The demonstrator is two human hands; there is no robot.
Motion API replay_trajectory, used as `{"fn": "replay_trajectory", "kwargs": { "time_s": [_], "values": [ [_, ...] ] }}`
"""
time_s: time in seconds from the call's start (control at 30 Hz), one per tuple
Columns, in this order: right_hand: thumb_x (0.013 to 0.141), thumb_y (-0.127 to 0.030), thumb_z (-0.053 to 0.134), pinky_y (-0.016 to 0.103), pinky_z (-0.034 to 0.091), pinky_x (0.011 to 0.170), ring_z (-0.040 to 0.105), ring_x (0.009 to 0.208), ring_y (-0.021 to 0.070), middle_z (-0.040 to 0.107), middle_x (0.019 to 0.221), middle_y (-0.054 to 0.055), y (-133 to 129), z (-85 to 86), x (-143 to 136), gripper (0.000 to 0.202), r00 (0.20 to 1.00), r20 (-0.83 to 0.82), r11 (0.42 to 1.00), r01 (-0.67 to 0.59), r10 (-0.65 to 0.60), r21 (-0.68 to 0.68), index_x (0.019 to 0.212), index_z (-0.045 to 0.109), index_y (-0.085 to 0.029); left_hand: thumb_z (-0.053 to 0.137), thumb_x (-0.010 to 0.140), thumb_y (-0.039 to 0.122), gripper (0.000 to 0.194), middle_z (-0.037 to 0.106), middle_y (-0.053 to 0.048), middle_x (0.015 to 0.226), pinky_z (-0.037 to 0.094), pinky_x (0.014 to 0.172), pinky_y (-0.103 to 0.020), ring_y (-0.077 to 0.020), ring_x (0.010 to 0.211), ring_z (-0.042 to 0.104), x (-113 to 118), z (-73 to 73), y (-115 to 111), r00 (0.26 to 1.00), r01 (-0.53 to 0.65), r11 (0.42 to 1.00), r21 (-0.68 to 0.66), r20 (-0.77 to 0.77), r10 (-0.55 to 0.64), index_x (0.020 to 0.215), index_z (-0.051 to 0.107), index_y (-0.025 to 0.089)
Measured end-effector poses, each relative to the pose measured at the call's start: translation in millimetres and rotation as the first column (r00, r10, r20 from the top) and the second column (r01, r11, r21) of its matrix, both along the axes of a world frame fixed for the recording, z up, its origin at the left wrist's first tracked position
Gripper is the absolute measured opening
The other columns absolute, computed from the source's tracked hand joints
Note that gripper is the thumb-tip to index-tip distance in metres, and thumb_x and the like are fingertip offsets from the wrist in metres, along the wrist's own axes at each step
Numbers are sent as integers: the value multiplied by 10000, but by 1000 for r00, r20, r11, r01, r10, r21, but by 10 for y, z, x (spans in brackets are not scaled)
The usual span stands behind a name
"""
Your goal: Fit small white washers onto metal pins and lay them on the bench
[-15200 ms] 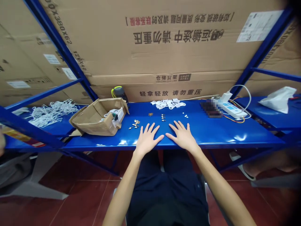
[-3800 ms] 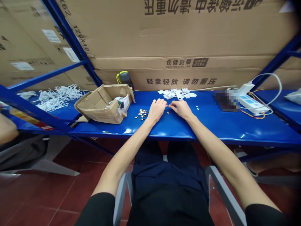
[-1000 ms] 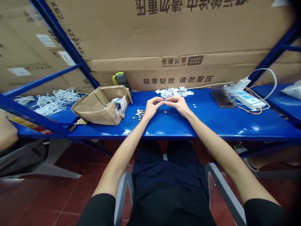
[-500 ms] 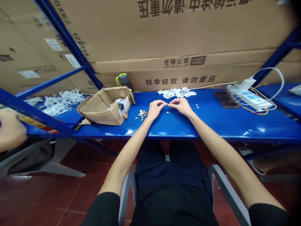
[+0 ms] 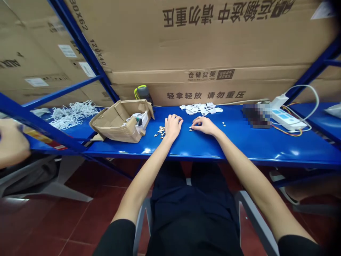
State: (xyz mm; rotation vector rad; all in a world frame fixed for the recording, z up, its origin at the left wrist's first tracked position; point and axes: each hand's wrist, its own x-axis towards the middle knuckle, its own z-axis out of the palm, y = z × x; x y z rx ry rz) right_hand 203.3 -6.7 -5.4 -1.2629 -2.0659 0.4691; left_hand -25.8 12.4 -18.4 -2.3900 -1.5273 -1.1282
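My left hand (image 5: 173,128) rests palm down on the blue shelf, its fingers loosely bent and apart, with nothing visible in them. It partly covers a small heap of brass-coloured metal pins (image 5: 161,132) with pale parts on them. My right hand (image 5: 204,126) is low over the shelf, thumb and fingertips together at a small brass pin (image 5: 190,127). A second such pin seems to lie right beside it; they are too small to separate clearly. Behind both hands lies a group of flat white plastic pieces with round holes (image 5: 204,109).
An open cardboard box (image 5: 114,131) with small items stands at left, a dark bottle (image 5: 144,93) behind it. White wire-like pieces (image 5: 71,115) lie farther left, near another person's arm (image 5: 13,144). Two white bits (image 5: 223,124), a power strip (image 5: 289,119) and cables are at right.
My hands, which met at the fingertips, have parted. The left moved left and down to the metal heap; the right lowered to the pin lying on the shelf.
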Motion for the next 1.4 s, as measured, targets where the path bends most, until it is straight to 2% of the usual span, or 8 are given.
{"fn": "replay_trajectory", "kwargs": {
  "time_s": [0.13,0.23,0.47,0.7,1.03,1.23,1.33,1.4],
  "values": [
    [874,-312,775,329,549,902,706,1005,220,790,1115,45,10,-8,15,99,999,5,999,-32,32,-8,895,856,-259,641,1028,281,150,745,-138,1123,454,946,-499,-360,1120,615,21,2,-21,999,29,1000,2,-44,-29,979,772,227],
    [872,-346,785,344,544,919,698,1018,229,771,1139,55,26,-15,32,120,999,7,999,-47,48,-18,913,853,-255,605,1048,274,176,736,-132,1174,457,975,-496,-353,1172,608,54,61,-89,992,14,998,-68,-121,-22,1017,772,227],
    [885,-369,779,367,534,946,685,1017,238,749,1168,70,17,9,54,141,997,16,997,-69,70,-41,916,844,-248,498,1081,249,274,702,-125,1320,430,1074,-484,-333,1290,571,70,211,-241,965,-140,979,-145,-243,102,1192,748,239],
    [901,-339,763,349,538,927,681,1008,232,756,1174,67,17,-3,51,123,998,26,998,-58,59,-28,919,839,-245,471,1023,156,372,677,-170,1350,411,1068,-529,-375,1294,557,48,187,-236,948,-219,966,-133,-265,178,1273,744,186],
    [916,-345,740,358,530,932,677,1021,236,750,1170,69,20,-18,46,140,999,12,998,-48,49,-26,922,832,-240,460,1030,166,394,679,-162,1323,421,1064,-537,-373,1293,552,37,163,-215,955,-172,976,-136,-267,131,1258,776,228],
    [923,-341,729,338,530,925,675,981,221,759,1158,63,9,-3,37,150,999,20,999,-43,43,-27,947,832,-235,442,1019,138,446,667,-152,1391,442,1065,-532,-362,1313,552,73,188,-241,947,-139,981,-133,-308,92,1310,764,241],
    [941,-305,694,326,525,897,673,908,206,775,1095,63,5,18,22,163,999,54,1000,9,-8,-19,972,826,-216,411,1028,133,476,646,-148,1451,438,1076,-540,-368,1337,542,88,186,-245,933,-117,987,-106,-354,72,1336,760,236],
    [961,-279,653,330,517,890,675,894,210,784,1058,65,2,37,18,185,989,105,995,102,-100,-12,1007,818,-209,403,1032,131,486,617,-148,1503,430,1089,-547,-374,1357,535,92,179,-243,925,-94,991,-92,-375,53,1347,759,235]
  ]
}}
